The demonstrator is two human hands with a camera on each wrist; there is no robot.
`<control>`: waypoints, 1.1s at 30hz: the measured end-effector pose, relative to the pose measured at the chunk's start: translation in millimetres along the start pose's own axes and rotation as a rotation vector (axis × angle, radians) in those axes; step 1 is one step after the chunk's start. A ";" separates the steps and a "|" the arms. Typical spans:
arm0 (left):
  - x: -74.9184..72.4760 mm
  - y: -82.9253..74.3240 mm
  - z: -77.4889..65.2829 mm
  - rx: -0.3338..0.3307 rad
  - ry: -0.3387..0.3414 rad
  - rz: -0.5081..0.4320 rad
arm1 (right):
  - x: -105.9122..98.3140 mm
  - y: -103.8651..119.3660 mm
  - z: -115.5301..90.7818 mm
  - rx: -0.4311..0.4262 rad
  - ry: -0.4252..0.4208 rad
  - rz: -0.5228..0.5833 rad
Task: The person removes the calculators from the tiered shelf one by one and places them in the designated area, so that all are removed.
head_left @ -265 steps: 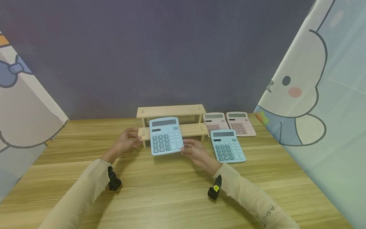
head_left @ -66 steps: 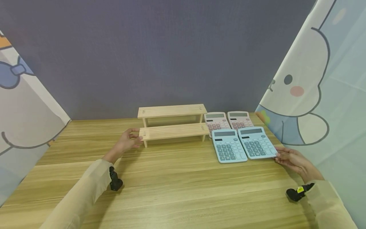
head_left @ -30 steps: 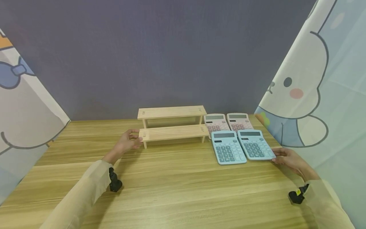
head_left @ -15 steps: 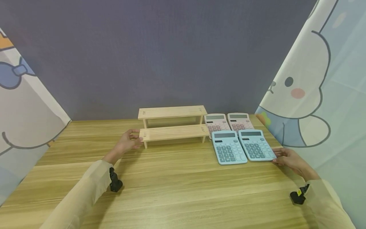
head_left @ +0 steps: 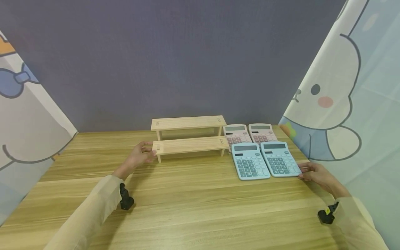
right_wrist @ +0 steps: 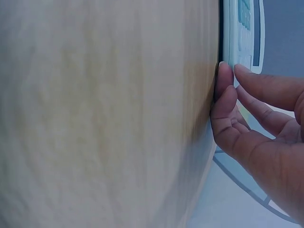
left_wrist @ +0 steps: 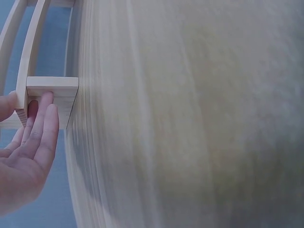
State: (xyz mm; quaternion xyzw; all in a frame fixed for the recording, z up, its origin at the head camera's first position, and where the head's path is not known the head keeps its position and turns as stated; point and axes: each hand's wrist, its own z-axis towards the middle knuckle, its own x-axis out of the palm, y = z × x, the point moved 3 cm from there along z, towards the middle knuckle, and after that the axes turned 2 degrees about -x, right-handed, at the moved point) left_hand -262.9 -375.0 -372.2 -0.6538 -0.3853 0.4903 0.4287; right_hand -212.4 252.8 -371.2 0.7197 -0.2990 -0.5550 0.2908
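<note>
In the head view my left hand (head_left: 142, 153) holds the left end of the lower board of a two-tier wooden shelf (head_left: 190, 144). Thumb on top and fingers beneath the board show in the left wrist view, where the hand (left_wrist: 28, 152) reaches in from the left. At the right, my right hand (head_left: 318, 175) pinches the near right corner of a light blue calculator (head_left: 280, 159). The right wrist view shows the thumb above that calculator's edge (right_wrist: 232, 33) and fingertips low beside it, by the table. A second blue calculator (head_left: 250, 161) lies just left of it.
Two pink calculators (head_left: 237, 133) lie behind the blue ones, partly covered by them, the left one beside the shelf. A dark grey panel (head_left: 187, 62) stands behind the wooden table (head_left: 187, 208). Cartoon-printed cloths hang at left and right (head_left: 337, 104).
My right hand has carried the blue calculator from in front of the shelf to the right of the other blue one and lowered its near edge. My left hand has stayed on the shelf.
</note>
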 end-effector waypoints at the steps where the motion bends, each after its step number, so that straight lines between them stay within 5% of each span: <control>1: 0.0 -0.3 -0.1 0.001 0.001 -0.002 | -0.1 -0.1 -0.3 0.002 -0.002 -0.001; 23: -2.6 -7.1 -4.3 0.022 0.062 0.048 | -1.7 20.9 -5.8 -0.061 -0.099 -0.076; 33: -26.1 -13.7 -22.0 0.101 0.071 0.320 | 2.6 56.3 -2.9 -0.164 -0.227 -0.109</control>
